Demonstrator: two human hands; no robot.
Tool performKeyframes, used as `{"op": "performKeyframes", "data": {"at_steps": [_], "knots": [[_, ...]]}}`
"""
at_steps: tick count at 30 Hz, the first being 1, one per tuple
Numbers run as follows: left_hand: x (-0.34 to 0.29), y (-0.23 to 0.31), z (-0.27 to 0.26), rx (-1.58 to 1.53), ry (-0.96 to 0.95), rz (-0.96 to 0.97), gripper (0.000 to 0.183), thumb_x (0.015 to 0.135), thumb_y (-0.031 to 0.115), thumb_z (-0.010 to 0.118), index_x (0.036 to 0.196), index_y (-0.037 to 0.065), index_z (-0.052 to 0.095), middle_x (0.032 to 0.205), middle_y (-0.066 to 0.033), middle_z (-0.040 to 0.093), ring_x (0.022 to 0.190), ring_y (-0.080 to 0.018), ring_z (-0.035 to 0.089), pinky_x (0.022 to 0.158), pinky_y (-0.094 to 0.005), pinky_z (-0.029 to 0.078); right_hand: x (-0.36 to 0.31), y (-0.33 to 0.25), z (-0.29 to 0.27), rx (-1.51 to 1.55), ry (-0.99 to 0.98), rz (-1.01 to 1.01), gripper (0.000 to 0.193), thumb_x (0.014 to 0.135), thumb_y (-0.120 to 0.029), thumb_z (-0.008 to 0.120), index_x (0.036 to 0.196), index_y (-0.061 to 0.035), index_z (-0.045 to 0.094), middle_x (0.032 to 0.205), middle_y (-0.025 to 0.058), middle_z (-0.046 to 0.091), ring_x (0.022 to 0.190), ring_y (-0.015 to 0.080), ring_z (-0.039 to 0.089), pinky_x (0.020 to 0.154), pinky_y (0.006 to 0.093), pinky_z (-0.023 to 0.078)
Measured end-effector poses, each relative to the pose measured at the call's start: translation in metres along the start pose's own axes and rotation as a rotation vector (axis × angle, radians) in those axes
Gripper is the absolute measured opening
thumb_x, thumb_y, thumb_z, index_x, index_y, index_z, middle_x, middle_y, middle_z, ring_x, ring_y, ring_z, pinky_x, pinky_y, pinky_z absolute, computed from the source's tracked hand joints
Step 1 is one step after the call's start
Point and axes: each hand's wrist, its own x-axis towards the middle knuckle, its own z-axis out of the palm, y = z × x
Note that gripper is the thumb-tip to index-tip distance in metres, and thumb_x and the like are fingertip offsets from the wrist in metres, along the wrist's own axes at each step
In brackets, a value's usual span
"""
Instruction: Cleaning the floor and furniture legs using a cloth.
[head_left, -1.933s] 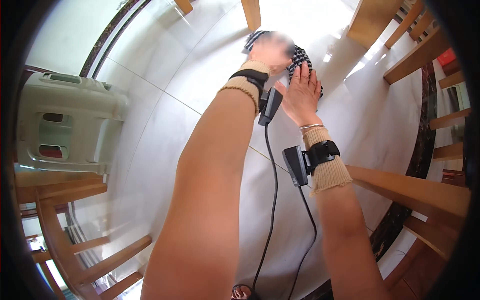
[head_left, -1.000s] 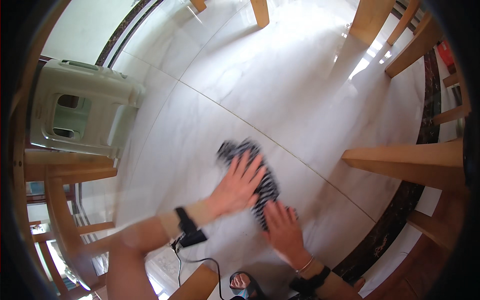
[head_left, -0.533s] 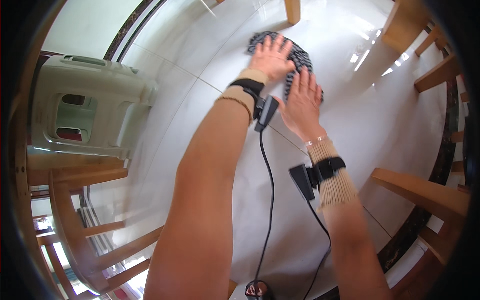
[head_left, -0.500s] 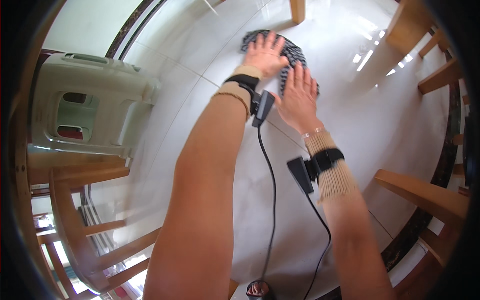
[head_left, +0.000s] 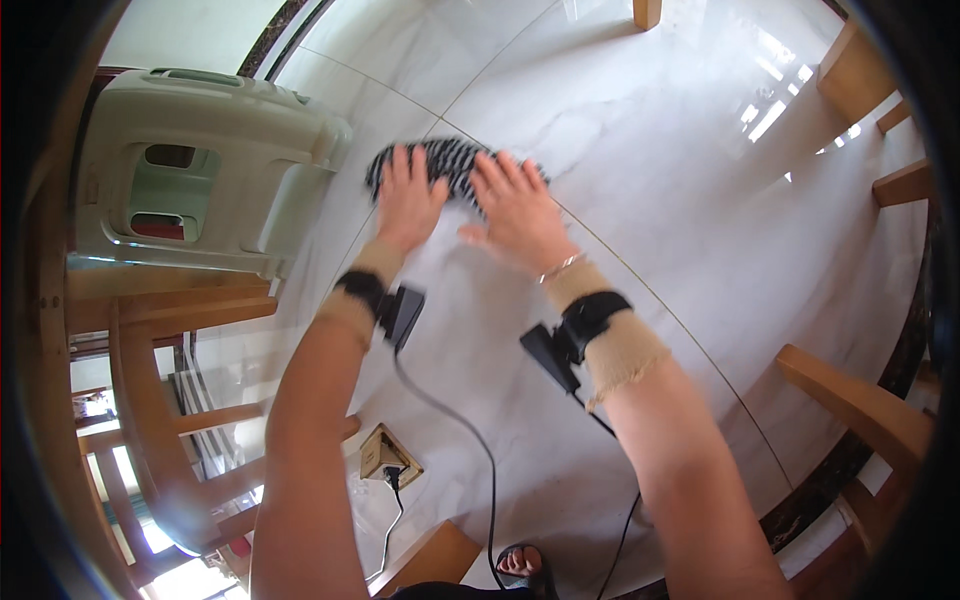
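Observation:
A black-and-white striped cloth (head_left: 452, 165) lies bunched on the pale marbled tile floor (head_left: 640, 150). My left hand (head_left: 408, 205) presses flat on its left part, fingers stretched out. On the cloth's right part rests my right hand (head_left: 520, 215), its fingers extended and its thumb apart. Both palms face down, and neither hand wraps round the cloth. Each wrist wears a beige knit cuff with a black strapped device; the left device (head_left: 403, 316) and the right device (head_left: 550, 358) trail black cables.
A pale green plastic stool (head_left: 255, 130) lies on its side at the left. Wooden chairs (head_left: 140, 400) stand at the left, with more wooden legs (head_left: 850, 400) at the right. A brass floor socket (head_left: 410, 445) with a plugged-in cord sits near my left forearm. A sandaled foot (head_left: 522, 565) shows below.
Both hands have slid the cloth left and nearer to me across the floor. The floor socket, hidden before by my left arm, now shows.

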Motion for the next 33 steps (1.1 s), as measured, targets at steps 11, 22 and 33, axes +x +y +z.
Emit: {"op": "performKeyframes", "data": {"at_steps": [11,22,33], "knots": [[-0.236,0.106,-0.063,-0.163,-0.327,0.240,0.082,0.070,0.023,0.063,0.136,-0.009,0.025,0.146,-0.0309,0.011,0.132,-0.0539,0.012,0.105,-0.0639,0.014,-0.241,-0.084,-0.088,0.260,-0.476,-0.117,0.079,0.070,-0.044,0.068,0.131,-0.0003,0.044,0.144,0.0110,0.032,0.134,0.0262,0.028,0.109,0.0426,0.023],[0.097,0.213,-0.003,-0.171,0.023,0.525,0.065,0.084,0.037,0.043,0.140,0.008,0.030,0.149,-0.0187,0.019,0.137,-0.0399,0.017,0.111,-0.0504,0.015,-0.074,0.062,-0.077,-0.196,0.071,0.471,0.089,0.081,-0.050,0.059,0.136,0.0119,0.026,0.147,0.0253,0.018,0.137,0.0397,0.015,0.110,0.0508,0.010],[0.178,0.139,-0.009,-0.078,-0.229,0.062,0.072,0.085,0.050,0.038,0.146,0.016,0.019,0.153,-0.0125,0.007,0.139,-0.0382,0.010,0.111,-0.0508,0.015,0.050,0.127,-0.050,-0.226,-0.077,0.322,0.102,0.079,-0.075,0.038,0.140,0.0061,0.025,0.150,0.0210,0.015,0.140,0.0373,0.008,0.111,0.0491,0.005]]}}
